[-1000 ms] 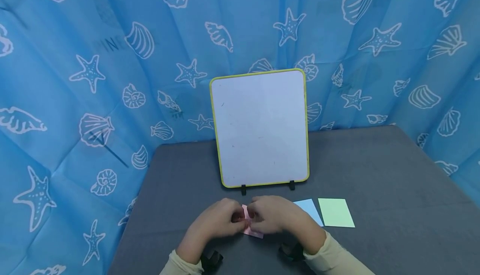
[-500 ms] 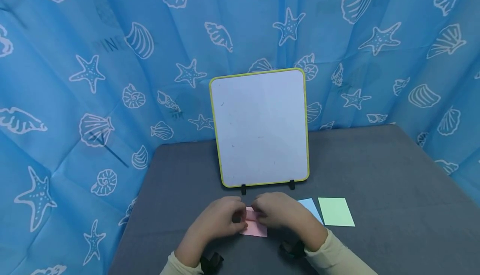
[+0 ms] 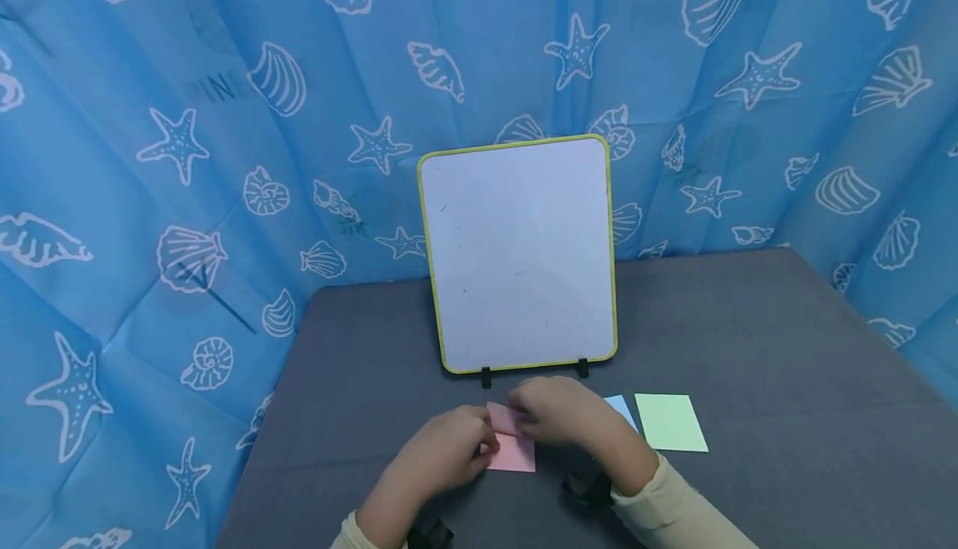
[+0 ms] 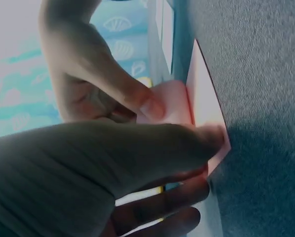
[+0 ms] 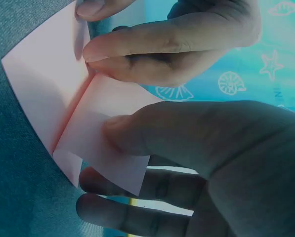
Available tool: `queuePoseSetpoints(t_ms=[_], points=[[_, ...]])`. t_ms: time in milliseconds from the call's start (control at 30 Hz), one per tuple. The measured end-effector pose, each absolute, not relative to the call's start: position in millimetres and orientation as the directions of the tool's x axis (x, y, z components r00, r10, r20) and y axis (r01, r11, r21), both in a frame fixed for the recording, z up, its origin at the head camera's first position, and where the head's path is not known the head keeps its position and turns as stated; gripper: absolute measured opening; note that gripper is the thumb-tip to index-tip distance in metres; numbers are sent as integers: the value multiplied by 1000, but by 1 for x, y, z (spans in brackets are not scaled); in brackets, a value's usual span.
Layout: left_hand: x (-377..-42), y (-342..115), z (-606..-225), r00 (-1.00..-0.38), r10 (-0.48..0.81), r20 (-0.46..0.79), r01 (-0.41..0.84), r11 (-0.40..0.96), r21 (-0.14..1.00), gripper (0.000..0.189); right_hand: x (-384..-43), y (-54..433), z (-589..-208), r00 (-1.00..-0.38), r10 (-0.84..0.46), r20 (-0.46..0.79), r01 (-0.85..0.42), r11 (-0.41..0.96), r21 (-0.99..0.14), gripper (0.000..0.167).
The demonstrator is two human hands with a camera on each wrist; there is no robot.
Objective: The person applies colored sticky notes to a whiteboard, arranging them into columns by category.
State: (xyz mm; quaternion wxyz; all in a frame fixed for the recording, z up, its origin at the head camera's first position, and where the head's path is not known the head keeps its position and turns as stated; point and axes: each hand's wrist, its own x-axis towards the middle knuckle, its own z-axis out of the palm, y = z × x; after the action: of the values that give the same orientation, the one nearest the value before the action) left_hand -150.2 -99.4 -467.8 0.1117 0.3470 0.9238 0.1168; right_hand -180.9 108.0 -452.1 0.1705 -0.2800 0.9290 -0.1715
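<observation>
A pink paper square [image 3: 514, 454] lies in front of the whiteboard, creased across its middle. Beyond the crease, a raised flap [image 5: 118, 106] stands up from the part on the table. My right hand [image 3: 560, 410] pinches this flap, thumb on its near face and fingers behind. At the left edge, my left hand [image 3: 447, 447] holds the paper, its thumb [image 4: 187, 140] on the flat part and its fingers at the crease. Right of the pink paper are a blue paper square [image 3: 623, 412], partly hidden by my right hand, and a pale green one [image 3: 671, 422].
A whiteboard [image 3: 520, 258] with a yellow rim stands upright on black feet [image 3: 486, 378] just behind my hands. The table [image 3: 778, 349] has a grey cloth cover. A blue curtain [image 3: 359, 75] printed with shells hangs behind it.
The hands, close together a second ago, have spread apart, the right moving up and rightward. More of the pink paper and its crease now shows. My right hand covers more of the blue square.
</observation>
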Motion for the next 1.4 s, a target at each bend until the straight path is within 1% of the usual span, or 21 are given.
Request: queuePoseSetpoints(t_ms=[133, 267, 400, 667, 833, 967, 1167, 1267, 1400], points=[[-143, -97, -467, -736, 666, -119, 629, 739, 243, 7, -181, 107, -453, -782, -581, -226, -462, 784, -414, 16], [-139, -97, -464, -725, 681, -107, 645, 725, 241, 10, -182, 108, -452, -781, -583, -225, -461, 781, -423, 16], [-138, -98, -465, -706, 706, -64, 675, 697, 242, 11, -182, 110, -452, -781, -592, -199, -477, 771, -423, 17], [-137, -99, -467, -699, 714, -24, 692, 685, 226, 14, -186, 114, -452, -774, -630, -57, -565, 730, -385, 25], [-141, -98, -470, -691, 723, -24, 701, 678, 220, 14, -193, 121, -453, -764, -645, -15, -584, 702, -407, 27], [-142, -100, -471, -678, 735, -21, 714, 665, 219, 14, -197, 126, -454, -754, -656, 17, -597, 675, -434, 21], [-145, -102, -472, -677, 736, -16, 711, 659, 246, 13, -203, 127, -453, -766, -643, 30, -589, 682, -433, 11], [-147, -103, -471, -676, 737, -19, 710, 657, 254, 13, -204, 127, -451, -772, -633, 49, -589, 685, -428, 8], [-148, -103, -472, -678, 734, -33, 706, 663, 249, 13, -206, 128, -451, -776, -627, 70, -594, 687, -418, 9]])
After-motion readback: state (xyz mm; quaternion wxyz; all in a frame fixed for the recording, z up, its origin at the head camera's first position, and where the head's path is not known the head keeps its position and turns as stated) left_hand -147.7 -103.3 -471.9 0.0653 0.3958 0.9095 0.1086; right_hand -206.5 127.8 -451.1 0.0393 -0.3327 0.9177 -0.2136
